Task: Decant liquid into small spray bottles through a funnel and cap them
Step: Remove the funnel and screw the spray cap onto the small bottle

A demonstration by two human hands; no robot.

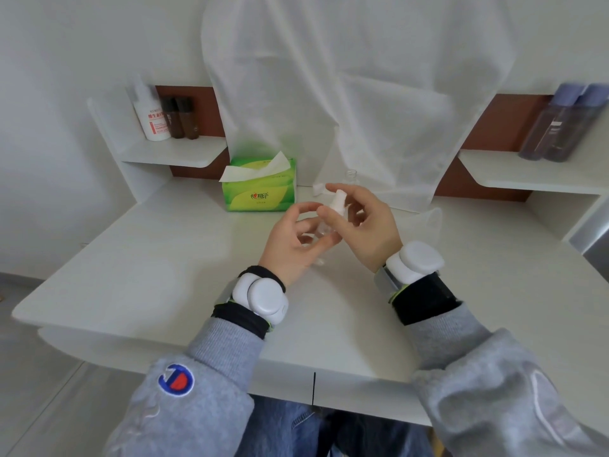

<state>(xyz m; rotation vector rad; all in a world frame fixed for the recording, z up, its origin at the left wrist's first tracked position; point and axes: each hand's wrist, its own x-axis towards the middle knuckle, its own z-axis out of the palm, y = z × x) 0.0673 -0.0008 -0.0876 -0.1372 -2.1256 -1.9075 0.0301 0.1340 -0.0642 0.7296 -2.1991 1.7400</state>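
Snugly between right fingers (354,192): spray cap (338,201)

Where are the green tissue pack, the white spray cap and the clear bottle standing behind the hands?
green tissue pack (258,196): head view, on its printed front face.
white spray cap (338,200): head view, on its white body.
clear bottle (351,177): head view, just below its open neck.

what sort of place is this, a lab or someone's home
Likely a home vanity or dressing table: a white desk with side shelves holding toiletry bottles, a green tissue pack, and a white cloth draped at the back.
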